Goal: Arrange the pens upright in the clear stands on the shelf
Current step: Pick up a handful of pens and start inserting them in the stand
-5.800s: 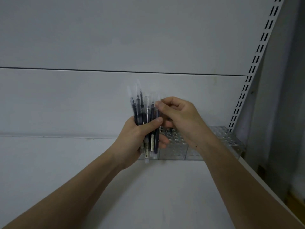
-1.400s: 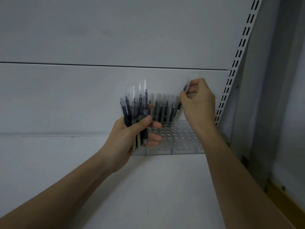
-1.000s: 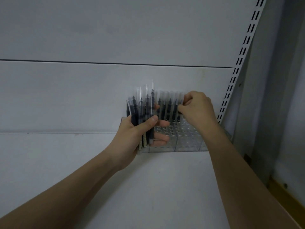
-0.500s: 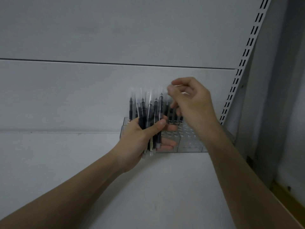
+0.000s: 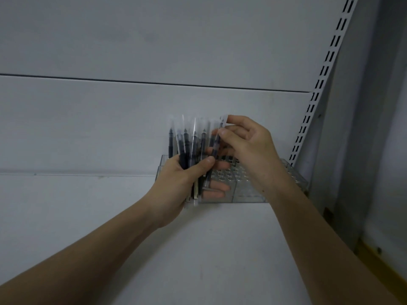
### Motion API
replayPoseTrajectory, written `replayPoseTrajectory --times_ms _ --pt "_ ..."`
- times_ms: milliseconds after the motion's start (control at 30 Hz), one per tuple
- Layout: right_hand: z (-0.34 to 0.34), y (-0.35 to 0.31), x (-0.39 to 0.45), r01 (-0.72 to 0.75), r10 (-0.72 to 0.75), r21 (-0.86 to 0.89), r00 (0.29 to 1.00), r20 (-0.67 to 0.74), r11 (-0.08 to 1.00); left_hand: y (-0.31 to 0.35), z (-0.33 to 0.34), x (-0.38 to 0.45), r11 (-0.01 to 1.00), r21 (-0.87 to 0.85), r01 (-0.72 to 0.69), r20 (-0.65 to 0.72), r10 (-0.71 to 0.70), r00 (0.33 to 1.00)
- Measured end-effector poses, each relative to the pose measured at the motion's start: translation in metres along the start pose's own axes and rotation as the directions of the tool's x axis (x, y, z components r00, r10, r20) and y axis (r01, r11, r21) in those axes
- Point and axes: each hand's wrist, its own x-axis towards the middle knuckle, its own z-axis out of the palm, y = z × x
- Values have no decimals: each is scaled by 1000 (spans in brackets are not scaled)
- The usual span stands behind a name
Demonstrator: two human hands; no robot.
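Clear-capped pens (image 5: 187, 146), roughly seven, stand bunched in the left hand (image 5: 176, 186); the right hand (image 5: 246, 146), lower than half a second ago, pinches one pen (image 5: 217, 139) above two clear stands (image 5: 248, 186).

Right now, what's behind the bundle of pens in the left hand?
Behind the pen bundle, gripped by the left hand, stand the clear stands with empty holes. The bundle and both hands hide the stands' back rows.

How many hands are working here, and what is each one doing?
2. The left hand grips a bundle of pens in front of the clear stands. The right hand pinches a single pen at the bundle's right edge.
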Motion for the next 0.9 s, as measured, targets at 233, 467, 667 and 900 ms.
replayPoseTrajectory --times_ms 233,467,667,900 --pt "1 4 1 13 -13 -19 1000 4 1000 -1 -1 0 999 33 12 0 -12 1000" --pt "-13 -2 5 145 -123 74 961 -248 987 -3 -1 -1 999 42 33 12 -33 999" --pt "-30 5 13 251 -291 -147 847 -444 957 -6 0 -2 997 53 60 26 -61 998" --pt "-37 19 17 218 -353 -336 835 -422 916 -9 -2 -1 995 92 42 54 -47 997"
